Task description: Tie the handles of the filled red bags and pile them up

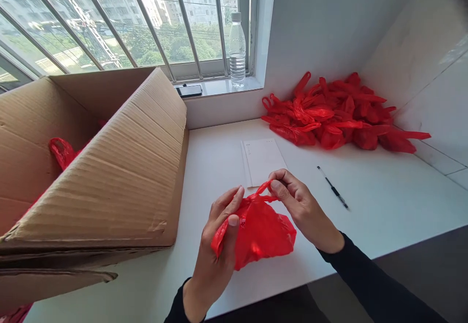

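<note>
A red plastic bag is held up over the front part of the white table, between both hands. My left hand grips its left side, with a strip of red plastic lying across the palm and the thumb in front. The thumb and fingertips of my right hand pinch a twisted strand, apparently a handle, at the bag's top. A knot or gathered spot shows near the top middle. What the bag contains, if anything, is hidden.
An open cardboard box with red bags inside stands at left. Red plastic bags are heaped at the back right. A white notebook and black pen lie on the table. A water bottle and phone sit on the windowsill.
</note>
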Demonstrator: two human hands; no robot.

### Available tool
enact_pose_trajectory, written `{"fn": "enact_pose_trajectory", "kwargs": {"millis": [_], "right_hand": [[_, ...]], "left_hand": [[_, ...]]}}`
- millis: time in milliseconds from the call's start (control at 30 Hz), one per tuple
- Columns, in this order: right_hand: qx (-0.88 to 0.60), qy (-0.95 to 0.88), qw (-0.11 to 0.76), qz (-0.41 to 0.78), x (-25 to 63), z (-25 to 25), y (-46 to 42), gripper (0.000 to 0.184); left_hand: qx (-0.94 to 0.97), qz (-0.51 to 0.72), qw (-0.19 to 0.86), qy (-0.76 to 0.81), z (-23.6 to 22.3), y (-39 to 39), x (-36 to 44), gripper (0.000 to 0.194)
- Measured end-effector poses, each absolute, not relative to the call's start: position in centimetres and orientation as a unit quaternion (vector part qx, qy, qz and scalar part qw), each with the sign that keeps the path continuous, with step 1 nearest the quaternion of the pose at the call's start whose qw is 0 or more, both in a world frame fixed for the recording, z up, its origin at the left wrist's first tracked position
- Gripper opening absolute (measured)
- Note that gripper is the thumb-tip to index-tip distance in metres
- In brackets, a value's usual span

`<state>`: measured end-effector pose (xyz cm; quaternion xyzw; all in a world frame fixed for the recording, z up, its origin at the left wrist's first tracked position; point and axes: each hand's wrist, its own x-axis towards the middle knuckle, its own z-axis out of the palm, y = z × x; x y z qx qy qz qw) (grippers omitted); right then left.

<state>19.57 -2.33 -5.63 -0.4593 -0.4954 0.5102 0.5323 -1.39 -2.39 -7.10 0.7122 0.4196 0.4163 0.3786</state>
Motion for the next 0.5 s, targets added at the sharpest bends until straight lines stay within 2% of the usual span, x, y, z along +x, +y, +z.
{"fn": "enact_pose_trajectory", "kwargs": {"millis": [133,200,300,400,500], "right_hand": [[-0.523,-0.485,0.511,0.479,22.0,-7.7,-3.0,0.024],[-0.547,-0.465,0.495,0.490,23.1,-9.0,-3.6,0.026],[-0.559,-0.436,0.493,0.504,23.3,-10.4,-4.4,0.028],[-0.558,-0.412,0.509,0.510,22.2,-10.9,-4.8,0.029],[-0.547,-0.376,0.528,0.529,21.3,-11.1,-5.4,0.028]], "left_hand": [[0.642,0.449,0.312,0.538,-9.7,-3.6,-4.0,0.037],[0.586,0.426,0.351,0.593,-10.9,-4.2,-5.5,0.039],[0.574,0.406,0.395,0.592,-11.6,-4.9,-6.5,0.043],[0.686,0.384,0.286,0.548,-11.1,-5.0,-5.3,0.044],[0.792,0.311,0.214,0.480,-10.0,-4.4,-3.1,0.062]]}}
